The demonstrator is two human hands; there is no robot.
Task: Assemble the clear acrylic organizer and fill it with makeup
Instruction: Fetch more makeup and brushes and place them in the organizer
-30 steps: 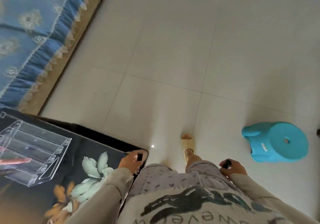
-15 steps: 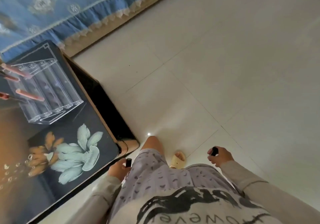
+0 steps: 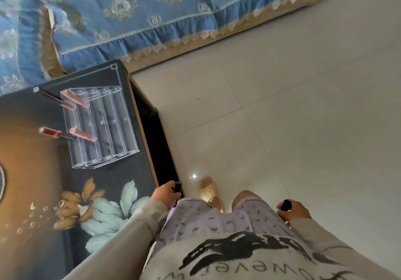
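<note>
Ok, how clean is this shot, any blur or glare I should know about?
Head view: dim overall; motion blur smears the blue cover at top left and softens the lip gloss tubes; a small bright glint sits on the floor tile beside the slipper.

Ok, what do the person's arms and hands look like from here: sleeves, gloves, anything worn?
Both arms are in long, loose, plain greyish-beige sleeves, the left sleeve and the right sleeve alike, ending at the wrists. The left hand and the right hand are bare: no gloves, and no ring or watch shows.
</note>
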